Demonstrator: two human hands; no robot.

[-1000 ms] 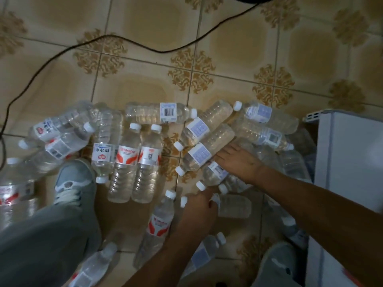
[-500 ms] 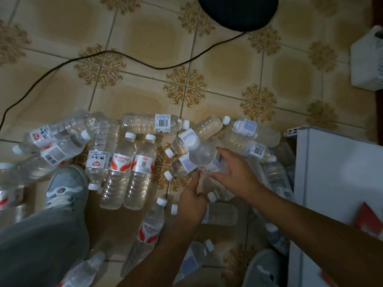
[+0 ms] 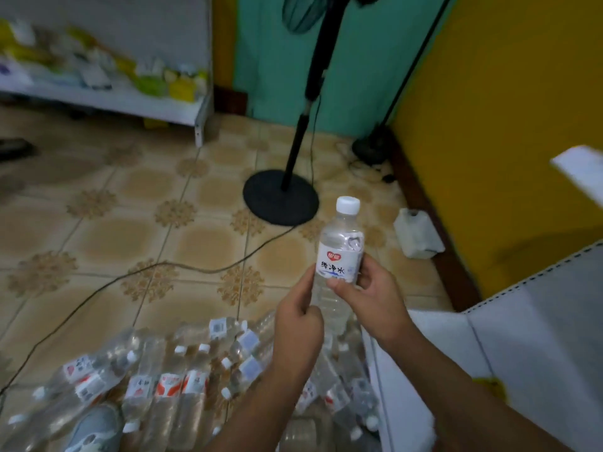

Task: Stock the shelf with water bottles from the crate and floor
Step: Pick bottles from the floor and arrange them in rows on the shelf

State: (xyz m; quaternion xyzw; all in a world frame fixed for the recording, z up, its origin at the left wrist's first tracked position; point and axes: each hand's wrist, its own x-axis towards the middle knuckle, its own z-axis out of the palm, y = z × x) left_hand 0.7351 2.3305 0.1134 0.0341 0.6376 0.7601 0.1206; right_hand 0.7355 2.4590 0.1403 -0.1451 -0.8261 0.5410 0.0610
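I hold one clear water bottle (image 3: 341, 252) upright in front of me, white cap on top, white label with a red logo facing me. My right hand (image 3: 368, 298) grips it at the label, thumb across the front. My left hand (image 3: 298, 318) grips its lower half from the left. Several more water bottles (image 3: 169, 380) lie in a heap on the tiled floor below my arms. A white shelf unit (image 3: 538, 337) stands at the right, its edge beside my right forearm.
A black fan stand (image 3: 280, 197) with a round base rises just beyond the bottle, its cable (image 3: 137, 272) snaking across the floor to the left. A white jug (image 3: 417, 234) sits by the yellow wall. A stocked white shelf (image 3: 107, 96) stands far left. My shoe (image 3: 94, 429) is below.
My right hand lifted a bottle out of the heap and both hands now hold it upright. My view swung up from the floor to the room.
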